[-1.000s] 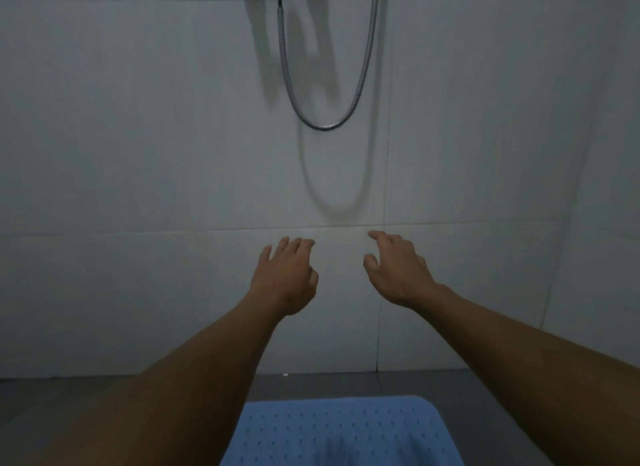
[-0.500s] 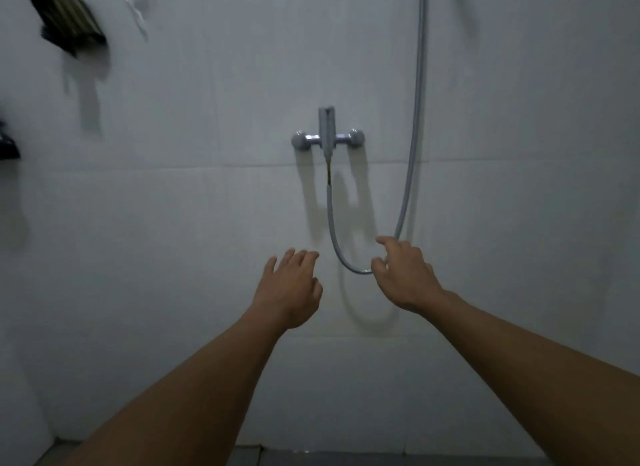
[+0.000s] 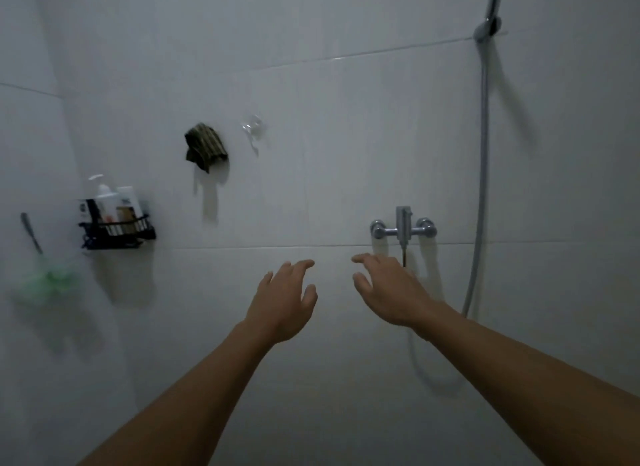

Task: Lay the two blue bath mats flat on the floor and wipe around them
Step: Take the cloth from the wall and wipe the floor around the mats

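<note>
Both my arms stretch out in front of a white tiled shower wall. My left hand [image 3: 282, 301] is empty, palm down, fingers spread. My right hand [image 3: 389, 290] is also empty with its fingers apart, just below and left of the chrome shower mixer [image 3: 403, 229]. A dark striped cloth [image 3: 205, 151] hangs on the wall, up and to the left of my hands. No blue bath mat and no floor are in view.
A black wire caddy [image 3: 117, 230] with bottles hangs on the left wall. A green mesh sponge [image 3: 48, 282] on a handle hangs further left. A clear wall hook [image 3: 254, 131] sits right of the cloth. The shower hose [image 3: 482, 174] runs down the right side.
My view has tilted up and swung left: the blue mat and floor dropped out of sight, and the cloth, caddy and sponge came in. My hands stay open and raised.
</note>
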